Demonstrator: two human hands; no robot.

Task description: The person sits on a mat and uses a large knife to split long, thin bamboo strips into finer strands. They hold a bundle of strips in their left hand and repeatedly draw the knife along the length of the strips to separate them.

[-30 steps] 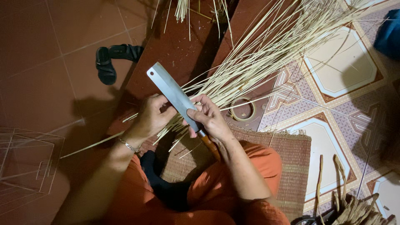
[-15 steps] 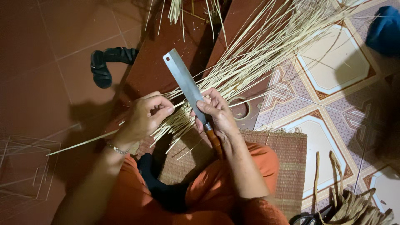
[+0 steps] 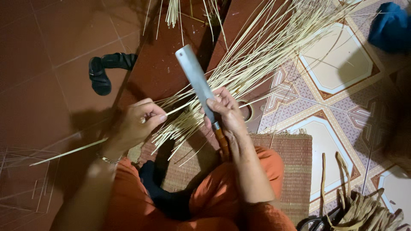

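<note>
My right hand (image 3: 227,112) grips a long flat knife (image 3: 194,76) with a wooden handle, blade pointing up and away. My left hand (image 3: 137,124) pinches a thin pale bamboo strip (image 3: 68,151) that runs from the lower left up to the blade. A big fan of similar pale strips (image 3: 274,51) spreads from under my hands toward the upper right. I sit in orange clothing on a woven mat (image 3: 295,167).
A black sandal (image 3: 105,70) lies on the red tile floor at upper left. A blue cloth (image 3: 391,25) sits at the top right corner. Curled dry strips (image 3: 364,205) pile at the lower right. A small ring (image 3: 247,110) lies right of my right hand.
My left hand has slid away from the blade to the left, drawing the strip along. The knife stays upright in my right hand.
</note>
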